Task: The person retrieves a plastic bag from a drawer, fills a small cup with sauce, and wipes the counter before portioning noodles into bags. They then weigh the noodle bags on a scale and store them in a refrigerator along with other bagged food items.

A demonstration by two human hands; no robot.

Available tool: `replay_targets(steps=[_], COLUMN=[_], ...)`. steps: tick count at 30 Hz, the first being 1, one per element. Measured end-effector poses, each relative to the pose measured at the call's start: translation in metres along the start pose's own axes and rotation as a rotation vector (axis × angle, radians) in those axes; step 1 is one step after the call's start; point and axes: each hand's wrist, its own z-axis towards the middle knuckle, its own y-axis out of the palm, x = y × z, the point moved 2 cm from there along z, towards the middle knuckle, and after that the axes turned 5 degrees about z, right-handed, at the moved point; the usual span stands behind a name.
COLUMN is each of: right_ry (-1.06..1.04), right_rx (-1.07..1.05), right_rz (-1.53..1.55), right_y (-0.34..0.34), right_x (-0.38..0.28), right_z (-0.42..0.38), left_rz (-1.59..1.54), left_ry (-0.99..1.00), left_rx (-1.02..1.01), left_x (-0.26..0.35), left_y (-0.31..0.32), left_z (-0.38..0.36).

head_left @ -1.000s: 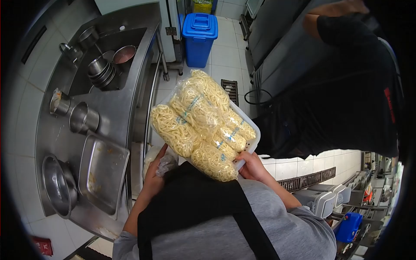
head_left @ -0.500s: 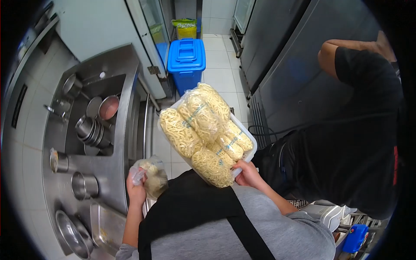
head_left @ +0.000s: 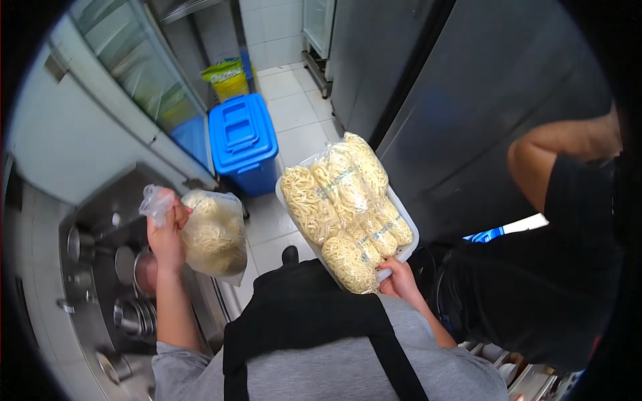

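Observation:
Gathered in my left hand is the neck of a clear plastic bag of noodles, which hangs on the left in front of the sink counter. My right hand grips the near right rim of a white plastic tray. Several clear packs of pale yellow noodles are heaped on this tray, some with blue print. The tray is held in front of my apron, and its underside is hidden.
A blue lidded bin stands ahead on the tiled floor, a yellow-green bag behind it. To the left are a glass-door fridge and a steel sink counter with pots. At right, a person in black stands beside a dark steel cabinet.
I have moved forward past the sink, closer to the blue bin. My left hand has risen with the noodle bag. At right, a bright gap now shows by the dark cabinet.

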Motion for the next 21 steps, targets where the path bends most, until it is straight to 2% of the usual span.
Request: replay_targets(steps=[3,4,5,7,10,11,12,13,15,18,19,20,21], right_ry=[0.033,0.032,0.092,0.079,0.089,0.108,0.106,0.088,0.134,0.091,0.100,0.118,0.112], right_rx=[0.041,0.055,0.001,0.019,0.035,0.050,0.057,0.057,0.061,0.057,0.048,0.035,0.026], right_rz=[0.058,0.080,0.039,0.046,0.097,0.087,0.025,0.015,0.028,0.007,-0.003,-0.034,-0.034], right_y=[-0.011,-0.014,-0.024,-0.039,-0.034,-0.030,-0.008,-0.006,-0.005,0.013,0.013,0.001,0.005], right_x=[-0.070,-0.095,-0.085,-0.150,-0.197,-0.195,-0.120,-0.093,-0.105,-0.125,-0.099,-0.095,-0.093], right_z=[0.037,0.043,-0.008,0.002,-0.018,-0.028,-0.075,-0.076,-0.080,-0.087,-0.100,-0.100,-0.105], left_rz=[0.060,0.037,0.062,0.111,0.181,0.254,0.399,0.550,0.791,0.763,0.757,0.747,0.748], left_ry=[-0.015,-0.033,-0.015,0.079,0.085,0.069,0.153,0.222,0.477,0.502,0.377,0.262,0.273], left_rx=[-0.057,-0.009,0.076,-0.140,-0.234,-0.290,-0.273,-0.286,-0.272,-0.307,-0.319,-0.344,-0.340], left_x=[0.009,0.021,0.066,0.102,0.156,0.170,0.200,0.207,0.240,0.257,0.260,0.259,0.259], left_y=[0.084,0.118,0.090,0.169,0.228,0.231,0.148,0.140,0.182,0.228,0.206,0.214,0.223], left_z=[0.061,0.076,0.009,0.056,0.105,0.116,0.079,0.082,0.102,0.159,0.154,0.157,0.160])
